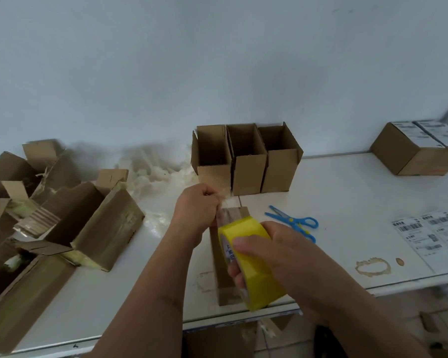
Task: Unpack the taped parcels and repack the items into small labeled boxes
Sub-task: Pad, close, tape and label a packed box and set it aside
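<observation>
Gripped in the right hand [277,251] is a yellow tape roll [251,259], with the fingers curled over its outer face and the thumb side hidden behind it. Its loose clear tape end [224,205] is pinched between the fingers of the left hand [197,205], which is closed on it just above the far end of a small closed box [225,275]. That box is laid lengthwise on the white surface [347,197], directly below the roll, and a strip of tape is seen along its top. Behind it, against the wall, three open boxes [246,161] are stood side by side, touching one another; their contents cannot be made out. Blue scissors [292,220] are laid just to the right of the closed box, and sheets of printed labels [432,236] are spread near the right edge. A sealed labeled box [411,151] is set at the far right. At the left, opened taped parcels [93,228] are heaped together, and a pile of pale packing filler [158,169] is seen behind them near the wall.
</observation>
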